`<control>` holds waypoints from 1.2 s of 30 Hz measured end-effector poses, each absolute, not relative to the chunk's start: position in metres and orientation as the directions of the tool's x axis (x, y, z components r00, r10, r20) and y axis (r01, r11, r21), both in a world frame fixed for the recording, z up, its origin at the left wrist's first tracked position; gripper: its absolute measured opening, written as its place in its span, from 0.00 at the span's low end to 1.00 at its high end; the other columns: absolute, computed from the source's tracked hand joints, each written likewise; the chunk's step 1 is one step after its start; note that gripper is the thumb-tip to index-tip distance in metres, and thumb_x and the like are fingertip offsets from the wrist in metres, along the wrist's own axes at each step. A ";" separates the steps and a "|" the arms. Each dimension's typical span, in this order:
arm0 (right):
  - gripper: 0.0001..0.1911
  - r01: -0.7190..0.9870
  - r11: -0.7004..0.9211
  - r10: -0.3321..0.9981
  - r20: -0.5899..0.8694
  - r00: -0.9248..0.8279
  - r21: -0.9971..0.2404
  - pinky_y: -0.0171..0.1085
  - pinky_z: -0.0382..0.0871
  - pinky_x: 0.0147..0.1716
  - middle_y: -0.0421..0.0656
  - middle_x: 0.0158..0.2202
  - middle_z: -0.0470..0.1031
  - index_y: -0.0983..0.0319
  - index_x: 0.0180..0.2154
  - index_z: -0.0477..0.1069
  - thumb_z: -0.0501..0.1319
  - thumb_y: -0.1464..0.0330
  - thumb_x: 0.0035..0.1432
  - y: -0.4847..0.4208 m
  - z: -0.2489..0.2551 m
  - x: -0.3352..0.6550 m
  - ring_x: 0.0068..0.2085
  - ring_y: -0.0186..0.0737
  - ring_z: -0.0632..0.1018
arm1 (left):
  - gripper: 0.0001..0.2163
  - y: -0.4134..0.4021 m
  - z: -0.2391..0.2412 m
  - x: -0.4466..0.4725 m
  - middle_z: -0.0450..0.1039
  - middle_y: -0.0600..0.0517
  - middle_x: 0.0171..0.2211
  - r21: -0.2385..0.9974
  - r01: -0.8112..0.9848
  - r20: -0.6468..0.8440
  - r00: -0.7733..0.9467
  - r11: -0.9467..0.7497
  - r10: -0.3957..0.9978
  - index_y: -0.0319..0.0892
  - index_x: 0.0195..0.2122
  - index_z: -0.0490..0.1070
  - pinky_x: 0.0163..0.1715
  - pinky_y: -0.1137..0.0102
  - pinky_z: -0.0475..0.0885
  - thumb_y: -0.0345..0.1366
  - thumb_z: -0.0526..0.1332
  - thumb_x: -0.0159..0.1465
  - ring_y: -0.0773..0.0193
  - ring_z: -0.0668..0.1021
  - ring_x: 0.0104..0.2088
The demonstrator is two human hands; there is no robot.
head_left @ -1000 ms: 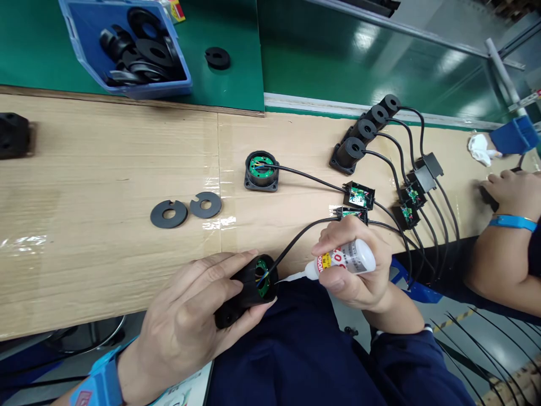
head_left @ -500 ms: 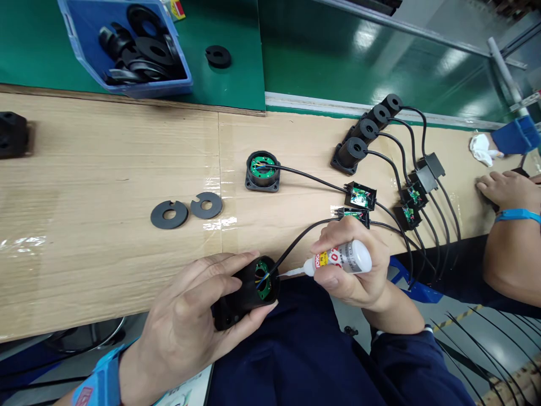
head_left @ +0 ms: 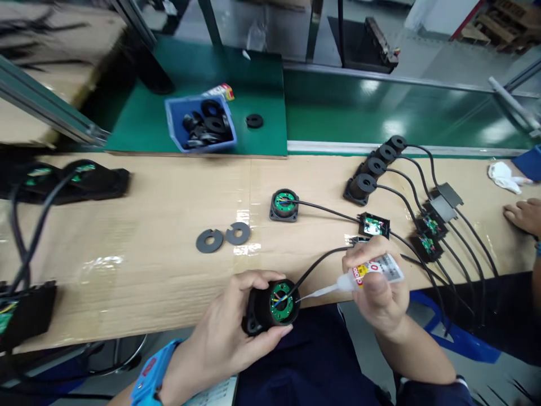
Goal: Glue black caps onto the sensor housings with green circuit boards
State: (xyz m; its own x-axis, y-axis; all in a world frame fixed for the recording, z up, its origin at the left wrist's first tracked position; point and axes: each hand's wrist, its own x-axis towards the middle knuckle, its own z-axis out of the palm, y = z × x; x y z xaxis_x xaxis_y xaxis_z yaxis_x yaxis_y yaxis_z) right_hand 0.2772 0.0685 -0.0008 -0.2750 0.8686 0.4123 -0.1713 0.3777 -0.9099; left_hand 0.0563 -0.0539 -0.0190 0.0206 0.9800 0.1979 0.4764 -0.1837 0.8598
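The black housing [head_left: 261, 307], its mouth and green circuit board [head_left: 289, 309] facing rightward, is at the near edge of the cardboard-covered bench [head_left: 160, 299], a gap separating it from two slotted discs [head_left: 201, 242] and a second housing [head_left: 284, 214] beyond. The left hand [head_left: 232, 322] clamps it, fingers above and thumb below; the right hand [head_left: 386, 299], fingers closed around a white bottle [head_left: 362, 272], angles the nozzle [head_left: 323, 291] down-left to the rim, contact being indistinguishable.

The black housing [head_left: 262, 310] has swung round in the left hand [head_left: 228, 321], baring more of its green board [head_left: 288, 308] now.
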 end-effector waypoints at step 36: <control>0.14 -0.158 0.375 0.772 0.402 -0.492 -0.914 0.28 0.60 0.18 0.32 0.22 0.70 0.61 0.35 0.73 0.70 0.59 0.67 0.079 0.011 0.255 0.20 0.25 0.68 | 0.23 -0.049 -0.026 0.063 0.79 0.47 0.58 0.996 0.082 0.034 0.030 -0.036 0.999 0.53 0.53 0.59 0.56 0.57 0.84 0.32 0.72 0.65 0.52 0.83 0.58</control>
